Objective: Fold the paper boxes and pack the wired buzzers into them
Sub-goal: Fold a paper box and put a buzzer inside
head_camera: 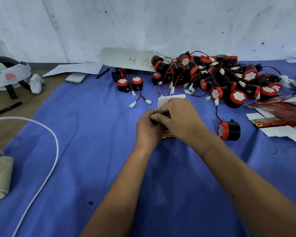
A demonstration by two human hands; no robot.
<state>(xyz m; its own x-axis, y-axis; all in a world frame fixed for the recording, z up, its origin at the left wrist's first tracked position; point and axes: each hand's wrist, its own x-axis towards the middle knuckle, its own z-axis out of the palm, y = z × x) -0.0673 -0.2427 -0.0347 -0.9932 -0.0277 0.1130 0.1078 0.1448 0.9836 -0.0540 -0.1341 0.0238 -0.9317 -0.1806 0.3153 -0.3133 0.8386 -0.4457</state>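
Across the table (109, 168), under its blue cloth, you are keeping the middle ground as your working patch, which judging by the layout is why stock is sitting along the far and right edges.

At the far right, the pile of wired buzzers (212, 74) is lying tangled, leads and white plugs crossing; it is sitting close enough for you to draw from. A white board marked 46 (126, 59) is leaning behind it.

Along the right edge, the stack of flat boxes (280, 110) is fanning out, unfolded, waiting its turn.

Left of the pile, two buzzers (129, 83) are standing apart with leads trailing toward you. One lone buzzer (229, 130) is lying on its side just beside your right wrist.

At centre, you are working the paper box (171, 100): its white flap is showing above your knuckles, a red printed edge below them. Your left hand (147, 129) is curling round something small and dark, probably a buzzer, mostly hidden. Your right hand (179, 120) is lying over the box, fingers bent, pinching at the same spot where a thin pale wire is poking up. Likely you are tucking the lead in before closing; I cannot tell whether the buzzer is inside yet.

A rubber band (270, 147) is lying loose to the right.
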